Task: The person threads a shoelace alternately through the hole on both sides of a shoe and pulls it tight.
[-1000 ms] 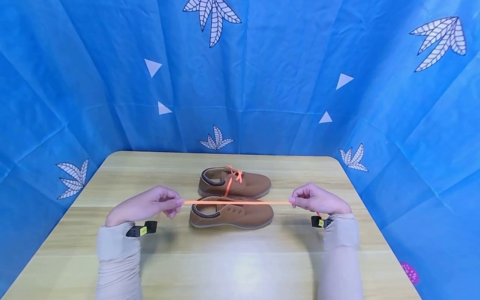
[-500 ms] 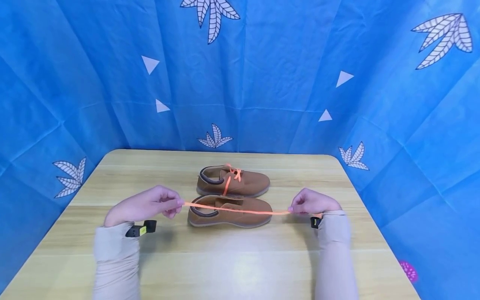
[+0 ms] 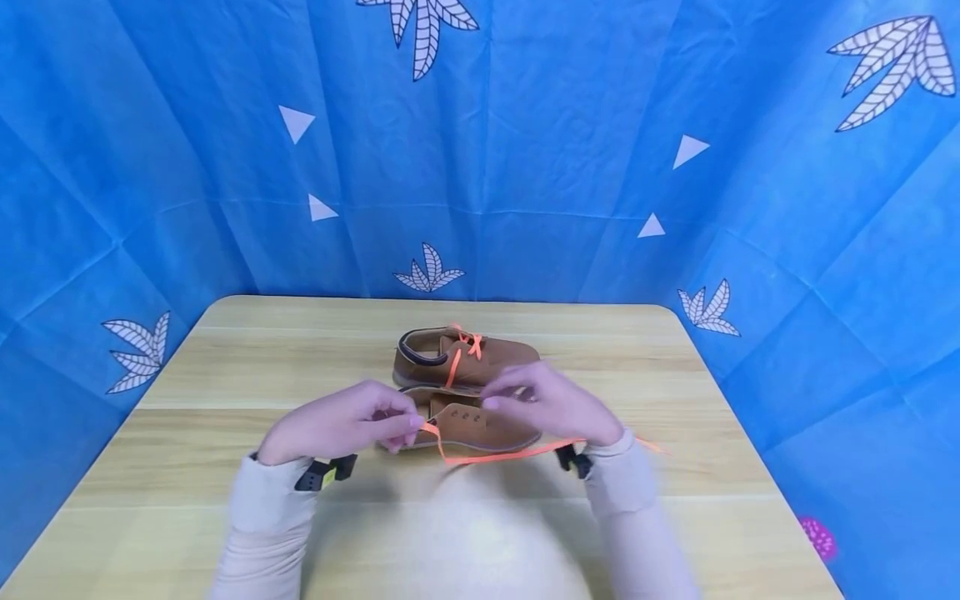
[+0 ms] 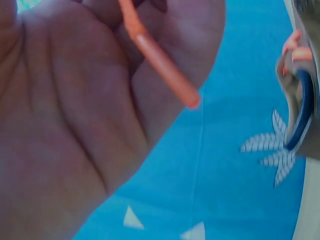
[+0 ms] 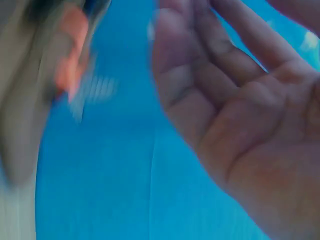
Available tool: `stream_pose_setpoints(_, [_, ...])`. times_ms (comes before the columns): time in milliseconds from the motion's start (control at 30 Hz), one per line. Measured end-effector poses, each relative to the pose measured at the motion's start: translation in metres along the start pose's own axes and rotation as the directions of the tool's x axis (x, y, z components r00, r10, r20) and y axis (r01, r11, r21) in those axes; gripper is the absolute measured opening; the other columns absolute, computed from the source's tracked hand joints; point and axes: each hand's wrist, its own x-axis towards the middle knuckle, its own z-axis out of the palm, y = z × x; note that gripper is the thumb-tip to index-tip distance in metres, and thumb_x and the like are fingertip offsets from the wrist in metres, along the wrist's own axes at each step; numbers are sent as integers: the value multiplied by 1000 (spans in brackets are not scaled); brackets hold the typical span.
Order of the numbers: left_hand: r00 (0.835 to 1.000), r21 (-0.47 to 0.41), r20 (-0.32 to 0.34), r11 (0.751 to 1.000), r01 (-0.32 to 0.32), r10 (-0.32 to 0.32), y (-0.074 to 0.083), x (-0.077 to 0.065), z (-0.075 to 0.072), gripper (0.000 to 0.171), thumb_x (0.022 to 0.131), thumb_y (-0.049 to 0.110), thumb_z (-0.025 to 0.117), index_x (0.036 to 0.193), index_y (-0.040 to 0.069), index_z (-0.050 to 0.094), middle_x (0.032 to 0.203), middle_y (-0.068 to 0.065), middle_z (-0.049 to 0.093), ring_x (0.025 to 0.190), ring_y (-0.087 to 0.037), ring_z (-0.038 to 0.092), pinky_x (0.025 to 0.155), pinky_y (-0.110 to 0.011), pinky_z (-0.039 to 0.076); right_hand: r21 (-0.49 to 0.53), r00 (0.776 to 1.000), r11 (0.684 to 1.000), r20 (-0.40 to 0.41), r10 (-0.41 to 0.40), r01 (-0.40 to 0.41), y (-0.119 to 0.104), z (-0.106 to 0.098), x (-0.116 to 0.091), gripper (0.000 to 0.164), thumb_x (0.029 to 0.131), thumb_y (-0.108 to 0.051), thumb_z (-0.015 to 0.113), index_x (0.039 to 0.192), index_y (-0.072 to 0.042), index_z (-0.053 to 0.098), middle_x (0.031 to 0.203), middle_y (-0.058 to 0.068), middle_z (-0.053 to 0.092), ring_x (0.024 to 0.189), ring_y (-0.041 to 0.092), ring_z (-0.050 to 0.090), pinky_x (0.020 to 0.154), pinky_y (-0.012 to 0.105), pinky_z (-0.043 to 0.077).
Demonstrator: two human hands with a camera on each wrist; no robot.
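My left hand (image 3: 348, 421) pinches an orange shoelace (image 3: 502, 456) close to one end. In the left wrist view the lace's stiff tip (image 4: 170, 75) sticks out past the fingers. From there the lace droops in front of the near brown shoe (image 3: 491, 429) and runs right, passing behind my right wrist. That shoe shows bare eyelets along its side. My right hand (image 3: 558, 404), blurred, hovers over the toe of the near shoe with thumb and fingers apart. Nothing shows between its fingers (image 5: 175, 50) in the right wrist view.
A matching brown shoe (image 3: 506, 357) with a tied orange lace stands just behind the near one, toe to the right. Both are on a light wooden table (image 3: 420, 550). A blue patterned curtain (image 3: 555, 167) surrounds the table's back and sides.
The lace was stretched between both hands; my right hand has let go of it and moved left to the shoe. My left hand has shifted right, and the lace now hangs slack.
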Motion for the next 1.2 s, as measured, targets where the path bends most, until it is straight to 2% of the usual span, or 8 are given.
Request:
stream_pose_setpoints(67, [1000, 13, 11, 1000, -12, 12, 6, 5, 5, 29, 108, 34, 54, 87, 21, 69, 73, 8, 61, 64, -5, 55, 63, -23, 49, 74, 997, 995, 38, -75, 72, -15, 13, 8, 24, 102, -29, 66, 119, -16, 77, 110, -2, 75, 94, 10, 67, 79, 31, 60])
stream_pose_setpoints(133, [1000, 22, 19, 1000, -22, 21, 11, 10, 10, 30, 108, 36, 55, 85, 21, 68, 70, 7, 59, 60, -2, 49, 58, -21, 43, 139, 990, 984, 70, -121, 110, -24, 24, 14, 22, 101, -28, 68, 118, -17, 77, 109, -2, 75, 94, 7, 66, 77, 29, 59])
stream_pose_setpoints(267, [1000, 48, 11, 999, -20, 20, 15, 15, 14, 29, 107, 35, 57, 83, 23, 68, 69, 3, 59, 57, -1, 46, 54, -20, 38, 219, 987, 969, 86, -136, 114, -30, 34, 18, 15, 99, -21, 71, 109, -13, 79, 103, 0, 77, 86, 4, 63, 70, 22, 54])
stream_pose_setpoints(433, [1000, 47, 1, 999, 5, -5, 12, 17, 15, 26, 106, 33, 58, 86, 22, 70, 71, 1, 63, 60, -4, 51, 56, -20, 41, 180, 990, 979, 79, -113, 97, -25, 33, 16, 7, 98, -15, 71, 98, -12, 78, 90, 5, 74, 71, 3, 56, 61, 19, 48])
stream_pose_setpoints(633, [999, 8, -22, 999, 40, -40, 7, 16, 10, 21, 105, 26, 61, 90, 17, 73, 75, 3, 64, 66, -8, 57, 58, -22, 46, 125, 989, 989, 116, -92, 78, -18, 25, 12, 8, 98, -15, 70, 94, -12, 77, 85, 6, 73, 66, 3, 54, 61, 20, 48])
stream_pose_setpoints(800, [999, 15, -30, 999, 33, -32, 5, 18, 11, 21, 106, 24, 59, 90, 19, 72, 75, 6, 63, 65, -7, 56, 59, -21, 47, 95, 987, 994, 149, -63, 49, -14, 23, 11, 8, 99, -19, 70, 96, -16, 77, 87, 5, 75, 69, 3, 57, 63, 20, 49])
stream_pose_setpoints(1000, [1000, 33, -16, 999, 19, -18, 6, 23, 14, 24, 106, 29, 58, 87, 23, 70, 69, 9, 59, 56, -2, 46, 54, -20, 39, 155, 990, 986, 115, -82, 63, -18, 31, 16, 12, 99, -20, 70, 103, -12, 78, 91, 0, 74, 70, 4, 57, 63, 24, 51])
stream_pose_setpoints(1200, [999, 36, -43, 999, 6, -4, 3, 23, 14, 23, 105, 28, 60, 90, 16, 72, 70, 6, 59, 59, -4, 49, 55, -21, 41, 184, 994, 982, 96, -61, 42, -18, 34, 18, 10, 99, -12, 68, 98, -8, 77, 78, -2, 64, 63, 2, 49, 60, 17, 42])
